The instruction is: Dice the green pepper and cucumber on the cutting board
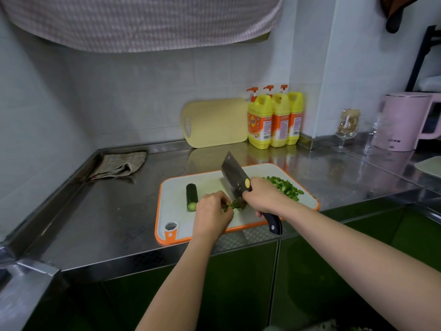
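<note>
Under left hand (212, 211), fingers curled on them: green cucumber strips (232, 206) | right hand (265, 197) grips black-handled steel cleaver (232, 174) | yellow round blade sticker (247, 183): writing unreadable

Open counter (107, 211) is stretching left of the cutting board (174, 211); cloth (119, 164), spare board (214, 123) and bottles (274, 120) are lining the back.
</note>
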{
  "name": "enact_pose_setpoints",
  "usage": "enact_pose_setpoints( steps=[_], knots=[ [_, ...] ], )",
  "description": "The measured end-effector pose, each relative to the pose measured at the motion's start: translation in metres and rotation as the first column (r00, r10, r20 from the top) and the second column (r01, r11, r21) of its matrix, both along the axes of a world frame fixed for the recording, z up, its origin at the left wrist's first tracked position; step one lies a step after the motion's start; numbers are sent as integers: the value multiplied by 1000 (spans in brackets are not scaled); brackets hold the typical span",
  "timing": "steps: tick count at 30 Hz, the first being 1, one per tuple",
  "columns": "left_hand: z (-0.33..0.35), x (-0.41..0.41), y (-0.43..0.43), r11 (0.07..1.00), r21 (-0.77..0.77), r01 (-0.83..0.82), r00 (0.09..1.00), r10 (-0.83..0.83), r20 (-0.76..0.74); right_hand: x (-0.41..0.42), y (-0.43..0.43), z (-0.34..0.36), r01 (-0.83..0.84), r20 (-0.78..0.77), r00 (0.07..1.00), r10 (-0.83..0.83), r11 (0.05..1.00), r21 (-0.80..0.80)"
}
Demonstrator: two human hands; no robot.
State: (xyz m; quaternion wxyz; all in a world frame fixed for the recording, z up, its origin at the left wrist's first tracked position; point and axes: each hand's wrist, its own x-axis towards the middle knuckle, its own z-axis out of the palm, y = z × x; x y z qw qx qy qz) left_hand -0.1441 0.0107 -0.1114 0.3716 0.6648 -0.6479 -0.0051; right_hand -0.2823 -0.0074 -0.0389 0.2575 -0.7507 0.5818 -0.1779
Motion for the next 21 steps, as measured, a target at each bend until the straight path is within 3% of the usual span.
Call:
enact_pose_setpoints(
  steps=[6, 13, 21],
  knots=[
    [-3, -1, -2, 999, -29, -25, 1000, 24, -11, 2, 15, 11, -53, -178, 982, 65, 996, 71],
    [-1, 1, 2, 1000, -17, -16, 999, 15, -43, 9, 11, 5, -54, -196, 978, 71, 994, 94],
    [0, 0, 5, 1000, -3, 27, 999, -27, 26, 14, 12, 5, -11, -257, 966, 24, 999, 52]
  ],
)
